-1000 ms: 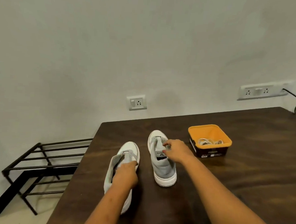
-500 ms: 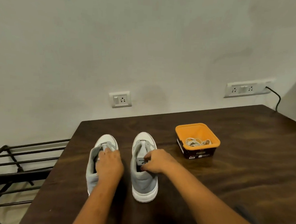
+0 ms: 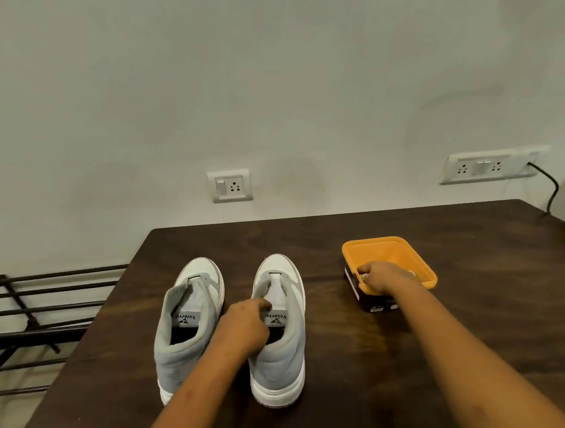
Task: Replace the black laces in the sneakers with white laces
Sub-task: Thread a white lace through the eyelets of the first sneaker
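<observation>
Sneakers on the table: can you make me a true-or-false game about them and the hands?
The two sneakers stand side by side on the table. True.
The right hand reaches into the orange tub. True.
The left hand touches the sneaker farther from the tub. False: it touches the sneaker nearer the tub.
Black laces are threaded through both sneakers. False: no laces show in either.
The tub sits between the sneakers. False: it stands to their right.
</observation>
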Tool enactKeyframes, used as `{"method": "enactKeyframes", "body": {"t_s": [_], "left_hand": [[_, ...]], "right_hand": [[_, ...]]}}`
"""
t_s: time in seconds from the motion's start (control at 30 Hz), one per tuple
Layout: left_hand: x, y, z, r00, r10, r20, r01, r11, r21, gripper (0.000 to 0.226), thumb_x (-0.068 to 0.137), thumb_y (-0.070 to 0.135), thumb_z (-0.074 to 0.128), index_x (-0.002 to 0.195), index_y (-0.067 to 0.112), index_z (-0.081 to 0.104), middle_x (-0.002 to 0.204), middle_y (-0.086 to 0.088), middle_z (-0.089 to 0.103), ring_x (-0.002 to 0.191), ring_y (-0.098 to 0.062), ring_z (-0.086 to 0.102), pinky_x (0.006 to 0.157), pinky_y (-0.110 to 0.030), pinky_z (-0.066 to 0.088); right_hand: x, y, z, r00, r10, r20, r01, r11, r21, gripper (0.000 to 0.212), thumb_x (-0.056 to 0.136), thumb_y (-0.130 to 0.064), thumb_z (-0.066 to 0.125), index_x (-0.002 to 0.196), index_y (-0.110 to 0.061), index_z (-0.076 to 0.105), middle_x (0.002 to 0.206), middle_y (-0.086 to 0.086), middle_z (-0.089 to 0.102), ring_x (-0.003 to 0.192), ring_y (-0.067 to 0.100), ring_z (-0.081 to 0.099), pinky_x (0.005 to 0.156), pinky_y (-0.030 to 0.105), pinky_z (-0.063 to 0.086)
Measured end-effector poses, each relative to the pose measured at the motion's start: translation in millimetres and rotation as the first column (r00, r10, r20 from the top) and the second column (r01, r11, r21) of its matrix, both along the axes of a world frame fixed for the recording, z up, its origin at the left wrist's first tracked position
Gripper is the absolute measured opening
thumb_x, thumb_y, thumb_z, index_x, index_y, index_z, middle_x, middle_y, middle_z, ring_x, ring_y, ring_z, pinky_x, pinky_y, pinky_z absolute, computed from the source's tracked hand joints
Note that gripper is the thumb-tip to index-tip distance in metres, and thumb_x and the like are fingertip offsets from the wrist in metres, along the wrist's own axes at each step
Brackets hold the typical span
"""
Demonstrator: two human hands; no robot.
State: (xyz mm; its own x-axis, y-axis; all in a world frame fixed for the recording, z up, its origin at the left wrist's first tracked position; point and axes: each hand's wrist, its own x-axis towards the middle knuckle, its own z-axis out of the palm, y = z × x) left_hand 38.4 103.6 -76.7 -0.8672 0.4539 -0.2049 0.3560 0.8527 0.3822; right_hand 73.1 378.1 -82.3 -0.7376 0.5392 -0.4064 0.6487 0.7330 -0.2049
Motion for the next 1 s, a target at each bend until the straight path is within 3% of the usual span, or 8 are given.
{"method": "enactKeyframes", "body": {"t_s": [0.2,0.3,0.5,0.6,0.67,0.8,0.87,1.0], "left_hand": [[7,-5,5,0.995,-0.058,-0.080,0.044,0.986,-0.162,0.049,0.084,0.010,0.049,0.132,0.022,0.047,0.129,-0.005,0.057,0.118,-0.025,0.054,0.096,-0.034,0.045],[12,-10,7,0.995,-0.061,-0.084,0.046,0.984,-0.170,0.049,0.083,0.010,0.049,0.131,0.021,0.047,0.127,-0.006,0.058,0.116,-0.026,0.055,0.095,-0.035,0.047],[19,-19,6,0.995,-0.063,-0.074,0.051,0.987,-0.155,0.053,0.085,0.012,0.047,0.137,0.023,0.040,0.128,-0.007,0.053,0.115,-0.027,0.055,0.094,-0.037,0.048],[22,-18,12,0.985,-0.045,-0.168,0.036,0.997,-0.061,0.052,0.089,0.016,0.047,0.140,0.024,0.039,0.131,-0.007,0.044,0.115,-0.027,0.052,0.097,-0.037,0.044],[25,-14,26,0.969,0.000,-0.248,0.039,0.987,0.153,0.044,0.091,0.016,0.049,0.135,0.021,0.047,0.133,-0.004,0.043,0.118,-0.025,0.050,0.098,-0.035,0.042],[44,-6,67,0.988,0.005,0.153,-0.119,0.656,0.746,0.036,0.095,0.031,0.053,0.131,0.030,0.048,0.126,0.001,0.056,0.111,-0.018,0.055,0.095,-0.037,0.049],[60,-4,79,0.901,-0.159,0.405,-0.304,0.436,0.847,0.028,0.096,0.037,0.050,0.124,0.036,0.049,0.119,0.001,0.061,0.107,-0.020,0.060,0.087,-0.039,0.055],[78,-11,72,0.891,-0.132,0.434,-0.399,0.226,0.889,0.015,0.097,0.016,0.050,0.102,0.024,0.063,0.102,-0.010,0.069,0.094,-0.026,0.069,0.074,-0.035,0.058]], "right_hand": [[-9,2,-6,0.989,-0.090,0.120,0.098,0.993,-0.065,0.052,0.104,-0.034,0.023,0.152,-0.011,0.020,0.157,0.011,0.023,0.143,0.033,0.023,0.118,0.046,0.018],[-6,-1,-5,0.992,-0.091,0.082,0.095,0.994,-0.048,0.049,0.103,-0.034,0.029,0.143,-0.007,0.039,0.144,0.014,0.042,0.131,0.034,0.041,0.114,0.046,0.028],[13,-14,31,0.811,-0.255,-0.526,0.163,0.963,-0.216,0.022,0.096,-0.022,0.057,0.111,-0.013,0.071,0.106,0.007,0.069,0.089,0.018,0.060,0.075,0.028,0.046],[24,-34,67,0.515,-0.517,-0.684,0.033,0.809,-0.587,0.009,0.087,-0.007,0.066,0.092,-0.011,0.072,0.096,0.010,0.069,0.078,0.015,0.060,0.068,0.026,0.049],[33,-58,91,0.536,-0.617,-0.576,-0.195,0.573,-0.796,0.016,0.089,0.003,0.059,0.100,-0.006,0.067,0.091,0.011,0.069,0.073,0.017,0.063,0.068,0.029,0.054],[50,-107,122,0.663,-0.476,-0.578,-0.396,0.432,-0.810,0.017,0.090,0.005,0.056,0.095,-0.008,0.065,0.082,0.007,0.069,0.067,0.013,0.066,0.058,0.026,0.058],[60,-127,126,0.700,-0.374,-0.608,-0.436,0.450,-0.779,0.017,0.088,0.005,0.058,0.092,-0.009,0.067,0.081,0.007,0.069,0.070,0.014,0.066,0.063,0.027,0.057],[79,-149,113,0.738,-0.212,-0.640,-0.454,0.546,-0.704,0.020,0.082,0.008,0.064,0.085,-0.011,0.068,0.072,0.006,0.063,0.064,0.013,0.061,0.057,0.023,0.052]]}}
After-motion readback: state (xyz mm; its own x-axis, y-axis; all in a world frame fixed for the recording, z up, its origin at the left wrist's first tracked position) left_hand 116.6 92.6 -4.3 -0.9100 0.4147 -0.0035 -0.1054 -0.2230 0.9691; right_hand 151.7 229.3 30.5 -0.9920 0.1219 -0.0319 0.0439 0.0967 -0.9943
